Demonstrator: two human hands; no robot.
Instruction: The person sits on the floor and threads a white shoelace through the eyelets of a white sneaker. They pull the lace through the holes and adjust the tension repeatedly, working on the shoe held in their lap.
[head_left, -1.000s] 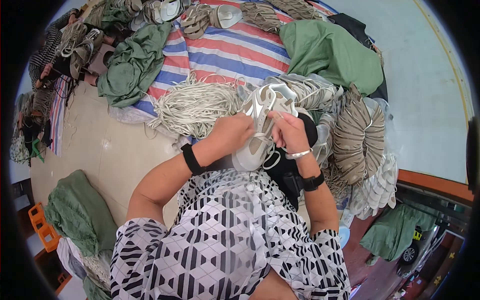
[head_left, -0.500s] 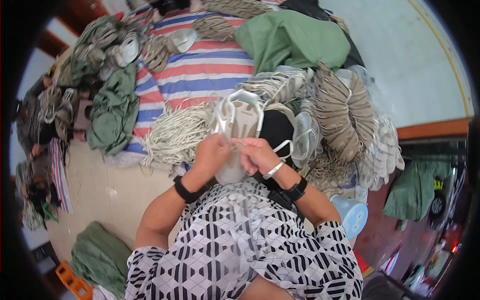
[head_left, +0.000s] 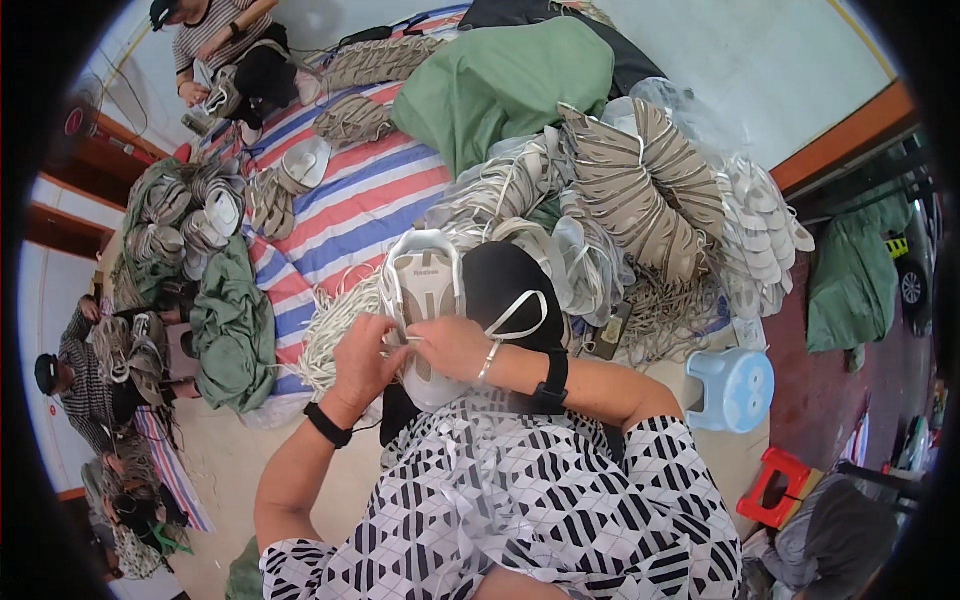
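A white and beige shoe upper [head_left: 424, 285] lies upright over my lap, its heel end pointing away from me. My left hand [head_left: 364, 362] is closed at its left edge, fingertips pinched on a thin pale shoelace [head_left: 397, 348]. From the right, my right hand [head_left: 452, 346] reaches across the upper, its fingers closed on the lace close to the left fingertips. The fingers partly hide the lace and the eyelets. A white lace loop [head_left: 524, 312] hangs beside the upper, over my black-clad knee [head_left: 500, 275].
Loose pale laces [head_left: 335, 328] are heaped to the left on a striped sheet [head_left: 345, 190]. Bundled shoe uppers [head_left: 645, 190] and a green sack [head_left: 505, 85] lie ahead. A blue stool [head_left: 728, 390] and a red stool [head_left: 775, 487] stand right. Other people [head_left: 235, 50] sit at the left.
The view has turned, bringing a person at the upper left and the red stool into sight. My hands stay at the upper; the right hand now lies more across it.
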